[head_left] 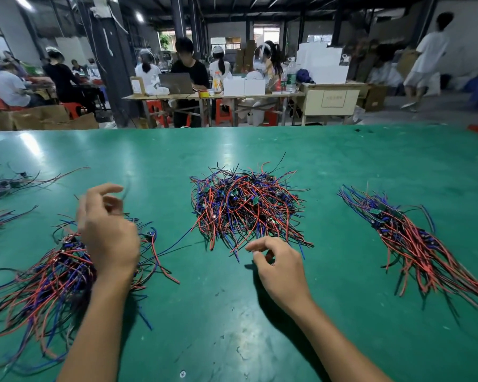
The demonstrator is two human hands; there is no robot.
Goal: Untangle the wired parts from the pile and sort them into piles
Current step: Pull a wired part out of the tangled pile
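Our right hand is the nearer one to the tangle. The heap lies just beyond its fingertips, slightly to their left, with loose wire ends fanning down almost to them. These fingers are curled and empty, with thumb and forefinger apart. Our left hand hovers over the left pile, its fingers half-bent. A thin blurred wire may be pinched there; we cannot tell. The right pile lies well off to the right, its wires running diagonally.

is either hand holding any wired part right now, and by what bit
The left hand pinches what looks like a thin, motion-blurred wire at its fingertips; the right hand holds nothing.
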